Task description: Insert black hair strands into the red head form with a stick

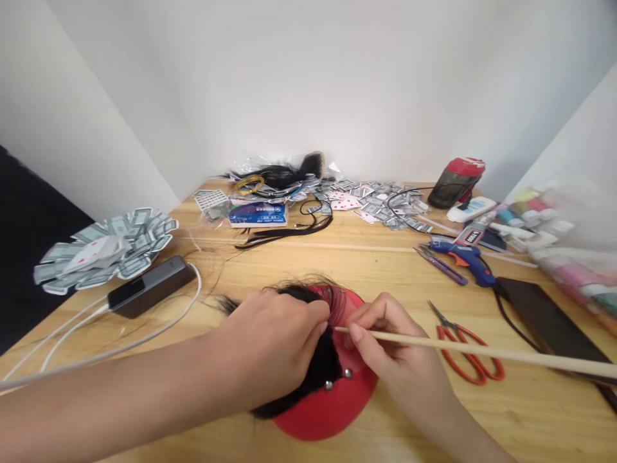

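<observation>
A red round object (pixel 321 415) sits on the table in front of me, its top partly covered by black hair (pixel 329 360). Two silver ball studs (pixel 348 373) sit along the hair's lower edge. My left hand (pixel 277 334) is closed over the hair, thumb and forefinger pinched at thin strands; its grip is partly hidden. Between the thumb and fingers of my right hand (pixel 395 341) is a slim pale wooden stick (pixel 472 348). The stick's tip points at the red surface, close to my left fingertips. Whether the tip touches it I cannot tell.
Orange-handled scissors (pixel 470 354), a blue glue gun (pixel 465 257), purple snips (pixel 443 267) and a dark phone-like slab (pixel 554 321) lie right. A power bank (pixel 149 286) with white cables and a fan of cards (pixel 108 247) are left. Scattered cards (pixel 380 199) and a blue box (pixel 259 214) stand behind.
</observation>
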A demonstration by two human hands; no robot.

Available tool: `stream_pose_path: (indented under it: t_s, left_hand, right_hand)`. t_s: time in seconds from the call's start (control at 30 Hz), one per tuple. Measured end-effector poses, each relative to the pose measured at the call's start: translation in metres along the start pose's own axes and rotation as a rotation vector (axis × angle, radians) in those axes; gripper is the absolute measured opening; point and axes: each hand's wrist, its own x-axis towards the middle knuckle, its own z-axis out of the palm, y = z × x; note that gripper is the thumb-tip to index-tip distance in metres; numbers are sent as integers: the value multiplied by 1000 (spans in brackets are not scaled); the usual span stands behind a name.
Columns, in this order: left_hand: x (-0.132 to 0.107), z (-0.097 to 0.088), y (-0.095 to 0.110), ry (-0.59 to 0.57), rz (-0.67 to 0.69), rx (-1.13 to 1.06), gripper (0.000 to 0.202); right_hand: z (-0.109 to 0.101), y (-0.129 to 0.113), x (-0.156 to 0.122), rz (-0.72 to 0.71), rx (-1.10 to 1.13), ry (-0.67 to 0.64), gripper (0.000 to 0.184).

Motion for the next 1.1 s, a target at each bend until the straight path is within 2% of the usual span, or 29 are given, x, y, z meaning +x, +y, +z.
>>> stream_pose_path:
  t_s: [0.23,0.5,0.67,0.87,1.1]
  left_hand:
    - [2,-3,5,1,-19,45,25]
    - [1,-6,11,23,57,160,22]
    - [0,-9,14,36,110,195,22]
    - [-3,-8,11,42,155,243,21]
    - [-17,2,1,91,210,268,21]
  right_hand:
    - [-1,-1,1,26,15,-26,19]
    - [-2,0,2,43,67,-54,21]
    - [-1,0,2,67,104,-28,22]
    - [0,0,2,105,180,-34,23]
    - [-1,0,2,94,139,-26,24]
